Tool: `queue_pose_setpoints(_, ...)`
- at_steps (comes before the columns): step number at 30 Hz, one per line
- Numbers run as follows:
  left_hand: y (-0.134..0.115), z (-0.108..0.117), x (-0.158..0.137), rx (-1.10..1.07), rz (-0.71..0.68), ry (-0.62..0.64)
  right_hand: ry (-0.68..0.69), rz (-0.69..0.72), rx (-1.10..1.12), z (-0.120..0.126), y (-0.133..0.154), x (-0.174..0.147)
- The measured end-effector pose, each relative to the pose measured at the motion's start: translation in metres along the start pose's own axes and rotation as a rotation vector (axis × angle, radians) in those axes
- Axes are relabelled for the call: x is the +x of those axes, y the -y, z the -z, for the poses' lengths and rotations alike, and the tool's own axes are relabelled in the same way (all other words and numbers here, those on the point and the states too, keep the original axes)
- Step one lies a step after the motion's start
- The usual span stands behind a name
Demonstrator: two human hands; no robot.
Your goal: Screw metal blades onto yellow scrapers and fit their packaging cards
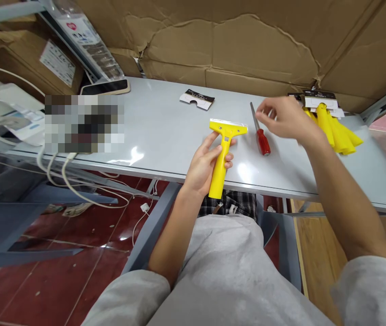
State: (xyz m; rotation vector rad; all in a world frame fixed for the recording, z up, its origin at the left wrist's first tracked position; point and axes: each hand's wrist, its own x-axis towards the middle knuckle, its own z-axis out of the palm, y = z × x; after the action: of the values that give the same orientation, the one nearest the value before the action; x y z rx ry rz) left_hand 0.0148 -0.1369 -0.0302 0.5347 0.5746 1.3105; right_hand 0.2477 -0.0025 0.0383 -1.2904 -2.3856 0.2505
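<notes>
Yellow scraper (225, 149) in left hand (203, 166)

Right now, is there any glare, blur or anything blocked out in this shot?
Head view: glare patches shine on the grey table; the right hand is motion-blurred above the red screwdriver; the left hand and yellow scraper are sharp; a pixelated block masks the left.

Left hand (203, 166) grips the scraper (223, 151) handle. Right hand (286, 118), fingers loose, hovers over the screwdriver (260, 131) at the scraper's 3 o'clock.
</notes>
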Motion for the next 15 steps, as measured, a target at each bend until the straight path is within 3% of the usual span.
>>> queue_pose_setpoints(4, 0.000, 0.003, -0.003, -0.012, -0.012, 0.013, 0.081, 0.115, -0.294, -0.001, -0.006, -0.050)
queue_pose_setpoints(7, 0.001, 0.004, -0.003, -0.035, -0.008, 0.026, 0.135, 0.238, -0.480, -0.006, -0.007, -0.069)
queue_pose_setpoints(11, 0.001, 0.002, -0.003, -0.055, -0.003, 0.017, 0.172, 0.415, -0.572, -0.011, -0.014, -0.069)
queue_pose_setpoints(15, 0.000, 0.000, -0.004, -0.063, -0.007, 0.013, 0.043, 0.548, -0.490, -0.005, -0.023, -0.052)
